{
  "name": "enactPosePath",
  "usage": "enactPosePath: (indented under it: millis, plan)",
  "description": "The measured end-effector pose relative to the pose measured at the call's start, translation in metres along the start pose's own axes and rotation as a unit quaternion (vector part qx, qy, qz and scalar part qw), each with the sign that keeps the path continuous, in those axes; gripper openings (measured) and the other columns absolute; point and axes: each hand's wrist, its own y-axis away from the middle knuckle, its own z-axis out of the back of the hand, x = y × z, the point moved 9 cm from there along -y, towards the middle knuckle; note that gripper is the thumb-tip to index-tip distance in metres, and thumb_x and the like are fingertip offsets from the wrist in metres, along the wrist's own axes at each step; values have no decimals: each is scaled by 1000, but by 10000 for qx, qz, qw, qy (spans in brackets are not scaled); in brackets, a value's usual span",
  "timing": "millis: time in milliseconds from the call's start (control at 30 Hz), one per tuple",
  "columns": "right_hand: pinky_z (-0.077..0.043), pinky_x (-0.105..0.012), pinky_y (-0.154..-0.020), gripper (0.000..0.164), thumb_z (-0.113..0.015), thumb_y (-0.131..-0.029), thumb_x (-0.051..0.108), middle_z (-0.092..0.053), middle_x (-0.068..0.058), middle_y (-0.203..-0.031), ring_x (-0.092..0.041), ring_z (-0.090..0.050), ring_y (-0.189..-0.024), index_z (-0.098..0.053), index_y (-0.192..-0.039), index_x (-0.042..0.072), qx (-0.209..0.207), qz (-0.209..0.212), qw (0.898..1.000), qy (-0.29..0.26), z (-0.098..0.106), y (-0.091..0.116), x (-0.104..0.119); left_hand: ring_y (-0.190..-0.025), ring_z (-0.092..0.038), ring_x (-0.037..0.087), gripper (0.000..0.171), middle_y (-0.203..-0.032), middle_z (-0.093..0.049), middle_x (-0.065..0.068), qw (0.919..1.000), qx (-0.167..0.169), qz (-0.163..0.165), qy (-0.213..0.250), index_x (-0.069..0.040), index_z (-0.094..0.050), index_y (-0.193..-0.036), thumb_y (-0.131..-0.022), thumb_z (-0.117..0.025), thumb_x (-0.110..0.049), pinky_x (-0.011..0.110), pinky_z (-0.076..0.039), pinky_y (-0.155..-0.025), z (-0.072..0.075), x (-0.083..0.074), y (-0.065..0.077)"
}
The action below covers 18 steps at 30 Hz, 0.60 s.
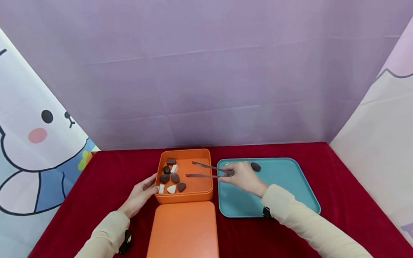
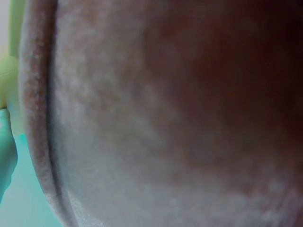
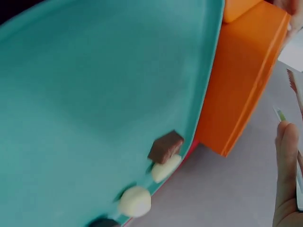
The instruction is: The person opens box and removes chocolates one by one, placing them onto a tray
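In the head view my left hand (image 1: pixel 141 194) holds the left wall of an open orange box (image 1: pixel 196 192), thumb at its rim. Several dark brown and white chocolate-like pieces (image 1: pixel 174 177) lie in the box's left half. My right hand (image 1: pixel 244 177) grips slim metal tongs (image 1: pixel 203 176) near their joined end. Their tips are spread apart over the box, with nothing between them. Beneath the right hand is a teal tray (image 1: pixel 280 195) with a dark piece (image 1: pixel 255 166) at its back. The right wrist view shows a brown block (image 3: pixel 165 147) and a round white piece (image 3: pixel 135 201) on this tray.
An orange lid-like panel (image 1: pixel 184 235) lies in front of the box on a dark red cloth (image 1: pixel 124 168). A purple curtain (image 1: pixel 204 86) hangs behind, with printed sheets at both sides. Blurred material close to the lens fills most of the left wrist view.
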Motion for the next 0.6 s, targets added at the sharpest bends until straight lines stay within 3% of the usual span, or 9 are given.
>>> enactPosePath:
  millis: [333,467,600]
  plan:
    - [-48,-22,-57,36,-69,-81,29,-65,4,-82,-7,-57,-73,-68,-108,6,403,98,9991,92,-27,-6,15,-137,-21,32,63,-150,-21,18,9999,80,-108,76,-5,-18,-147,-95,-50,-19,13,-38,-93,-2,-3,2]
    - [-46,-22,-54,35,-69,-81,28,-65,1,-81,-8,-56,-68,-68,-107,4,441,196,9988,104,-35,-8,18,-137,-21,32,64,-150,-21,18,9999,74,-119,102,-5,-19,-147,-94,-51,-21,11,-38,-92,-2,-3,2]
    - [-45,-21,-55,36,-70,-81,27,-67,-1,-85,-6,-56,-67,-68,-108,4,493,240,9984,126,-42,-9,18,-137,-22,32,64,-150,-21,17,9999,63,-125,27,-6,-19,-147,-94,-51,-22,19,-38,-98,-2,-3,2]
